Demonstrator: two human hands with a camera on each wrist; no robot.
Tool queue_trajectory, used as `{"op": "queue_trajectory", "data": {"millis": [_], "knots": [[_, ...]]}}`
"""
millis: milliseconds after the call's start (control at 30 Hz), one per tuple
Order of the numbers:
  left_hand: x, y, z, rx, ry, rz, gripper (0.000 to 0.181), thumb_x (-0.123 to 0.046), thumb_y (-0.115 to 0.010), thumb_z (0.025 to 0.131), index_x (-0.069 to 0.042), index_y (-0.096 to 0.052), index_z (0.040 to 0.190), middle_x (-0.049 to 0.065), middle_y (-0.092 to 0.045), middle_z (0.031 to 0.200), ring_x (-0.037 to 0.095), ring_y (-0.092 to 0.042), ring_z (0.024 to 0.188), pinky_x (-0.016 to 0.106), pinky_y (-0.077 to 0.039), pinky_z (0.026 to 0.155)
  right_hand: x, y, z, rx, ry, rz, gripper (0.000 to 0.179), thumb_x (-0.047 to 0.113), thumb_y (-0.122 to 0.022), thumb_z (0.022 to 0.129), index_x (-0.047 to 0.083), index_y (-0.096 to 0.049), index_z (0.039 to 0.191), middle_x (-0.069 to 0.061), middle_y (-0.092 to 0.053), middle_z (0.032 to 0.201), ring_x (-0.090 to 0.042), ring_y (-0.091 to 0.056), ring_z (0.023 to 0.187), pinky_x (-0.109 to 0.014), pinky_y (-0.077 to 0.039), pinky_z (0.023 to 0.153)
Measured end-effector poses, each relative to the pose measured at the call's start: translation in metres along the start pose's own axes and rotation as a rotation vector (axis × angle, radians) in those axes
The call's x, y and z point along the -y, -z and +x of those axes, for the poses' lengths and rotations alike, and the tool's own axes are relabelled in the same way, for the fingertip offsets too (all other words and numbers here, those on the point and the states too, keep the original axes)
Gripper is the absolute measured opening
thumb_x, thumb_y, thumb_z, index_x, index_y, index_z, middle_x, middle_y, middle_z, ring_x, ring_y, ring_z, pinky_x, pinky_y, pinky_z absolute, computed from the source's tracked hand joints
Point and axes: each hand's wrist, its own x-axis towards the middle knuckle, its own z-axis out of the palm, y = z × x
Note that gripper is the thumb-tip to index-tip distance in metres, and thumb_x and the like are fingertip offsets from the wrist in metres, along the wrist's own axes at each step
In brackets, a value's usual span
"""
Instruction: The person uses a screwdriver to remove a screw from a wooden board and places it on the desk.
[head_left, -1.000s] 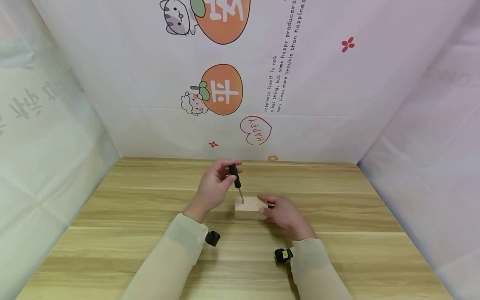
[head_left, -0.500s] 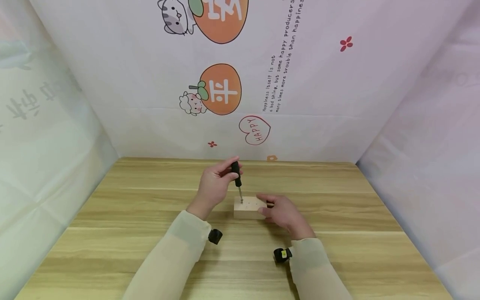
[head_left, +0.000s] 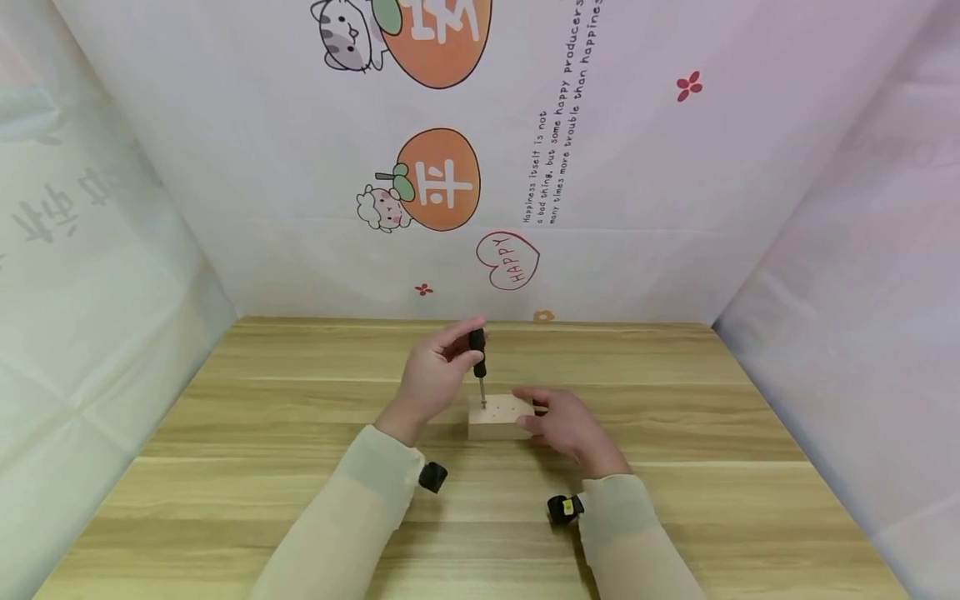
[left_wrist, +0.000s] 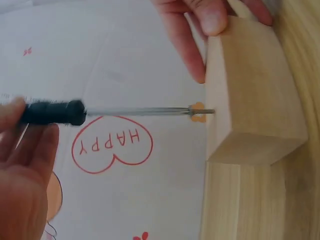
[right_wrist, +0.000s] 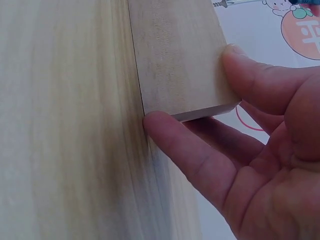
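A pale wooden block [head_left: 498, 430] lies flat on the table, with small holes in its top. My left hand [head_left: 427, 379] pinches the black handle of a screwdriver [left_wrist: 52, 112] between thumb and fingers. The screwdriver stands nearly upright over the block's left part, its tip meeting the head of a small screw [left_wrist: 209, 111] that sticks up from the top face. My right hand [head_left: 568, 425] grips the block's right end. In the right wrist view the thumb lies at the top edge and a fingertip at the lower corner of the end face.
The wood-grain table [head_left: 300, 500] runs back to a white printed cloth [head_left: 622, 267] hanging behind it. More white cloth [head_left: 97, 250] hangs at the sides. A small black camera [head_left: 432, 477] sits at the left wrist, another camera [head_left: 564, 508] at the right.
The screwdriver has swung from a leftward lean to almost upright, its handle moving slightly right with my left hand. My right hand keeps its hold on the block.
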Motion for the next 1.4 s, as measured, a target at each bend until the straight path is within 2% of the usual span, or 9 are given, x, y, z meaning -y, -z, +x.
{"op": "queue_trajectory", "data": {"millis": [167, 267, 533, 667, 833, 933, 1000, 1233, 1400], "knots": [[0.000, 0.010, 0.010, 0.269, -0.011, -0.103, 0.039, 0.008, -0.056, 0.098, -0.013, -0.061, 0.131, 0.009, -0.064, 0.122, 0.026, -0.065, 0.105, 0.037, -0.053, 0.090, -0.001, 0.001, 0.001, -0.008, -0.002, -0.020, 0.046, 0.010, -0.070, 0.094, 0.018, -0.062, 0.139, -0.013, -0.051, 0.144, -0.024, -0.060, 0.113, -0.035, -0.058, 0.076], [0.001, 0.013, 0.013, 0.331, -0.006, -0.117, 0.047, 0.008, -0.055, 0.098, -0.014, -0.059, 0.139, 0.010, -0.065, 0.119, 0.027, -0.066, 0.104, 0.039, -0.053, 0.093, -0.001, 0.001, 0.000, -0.004, 0.002, -0.020, 0.046, 0.009, -0.069, 0.095, 0.017, -0.061, 0.139, -0.014, -0.051, 0.143, -0.024, -0.060, 0.113, -0.036, -0.058, 0.076], [0.000, 0.008, 0.013, 0.218, 0.031, -0.031, 0.041, 0.004, -0.062, 0.095, -0.012, -0.065, 0.133, 0.009, -0.067, 0.106, 0.023, -0.067, 0.096, 0.035, -0.055, 0.088, 0.001, -0.002, 0.000, 0.004, -0.004, -0.019, 0.048, 0.009, -0.069, 0.095, 0.017, -0.060, 0.141, -0.014, -0.049, 0.145, -0.024, -0.062, 0.108, -0.036, -0.058, 0.076], [-0.006, -0.002, 0.011, 0.105, 0.027, 0.025, 0.041, 0.007, -0.064, 0.092, -0.012, -0.069, 0.128, 0.007, -0.067, 0.102, 0.020, -0.068, 0.091, 0.032, -0.056, 0.084, 0.001, -0.002, 0.001, 0.001, -0.010, -0.013, 0.048, 0.008, -0.069, 0.095, 0.017, -0.060, 0.141, -0.014, -0.050, 0.144, -0.023, -0.062, 0.107, -0.036, -0.058, 0.076], [-0.012, -0.019, 0.005, -0.077, -0.004, 0.219, 0.040, 0.004, -0.069, 0.091, -0.014, -0.071, 0.126, 0.003, -0.067, 0.098, 0.016, -0.069, 0.088, 0.030, -0.056, 0.082, 0.000, -0.003, 0.001, 0.001, -0.011, -0.004, 0.048, 0.008, -0.069, 0.094, 0.016, -0.060, 0.140, -0.015, -0.050, 0.144, -0.024, -0.061, 0.108, -0.036, -0.058, 0.076], [-0.014, -0.024, 0.002, -0.114, -0.007, 0.293, 0.040, -0.001, -0.070, 0.091, -0.017, -0.070, 0.128, 0.000, -0.069, 0.101, 0.016, -0.068, 0.092, 0.030, -0.056, 0.082, -0.001, -0.003, 0.002, -0.001, -0.008, -0.006, 0.048, 0.008, -0.070, 0.094, 0.017, -0.060, 0.140, -0.015, -0.050, 0.144, -0.024, -0.062, 0.108, -0.036, -0.058, 0.076], [-0.012, -0.020, 0.002, -0.062, 0.018, 0.241, 0.043, -0.002, -0.069, 0.092, -0.022, -0.069, 0.131, -0.001, -0.068, 0.104, 0.015, -0.067, 0.096, 0.030, -0.055, 0.084, -0.002, -0.003, 0.002, -0.002, -0.008, -0.006, 0.048, 0.009, -0.070, 0.094, 0.017, -0.061, 0.140, -0.016, -0.049, 0.144, -0.024, -0.062, 0.108, -0.036, -0.058, 0.076], [-0.010, 0.011, 0.013, 0.330, 0.133, -0.032, 0.054, 0.008, -0.051, 0.100, -0.025, -0.057, 0.141, 0.001, -0.062, 0.129, 0.016, -0.059, 0.118, 0.034, -0.047, 0.100, -0.003, -0.001, 0.002, -0.011, -0.014, 0.013, 0.047, 0.009, -0.070, 0.094, 0.017, -0.061, 0.140, -0.015, -0.051, 0.143, -0.022, -0.064, 0.102, -0.036, -0.058, 0.075], [-0.006, 0.013, 0.016, 0.313, 0.124, -0.023, 0.052, 0.010, -0.053, 0.098, -0.019, -0.061, 0.139, 0.006, -0.066, 0.116, 0.019, -0.065, 0.107, 0.032, -0.051, 0.094, -0.001, -0.002, 0.000, -0.013, -0.013, 0.023, 0.047, 0.008, -0.070, 0.094, 0.016, -0.062, 0.139, -0.015, -0.051, 0.143, -0.023, -0.064, 0.102, -0.037, -0.058, 0.075]]}}
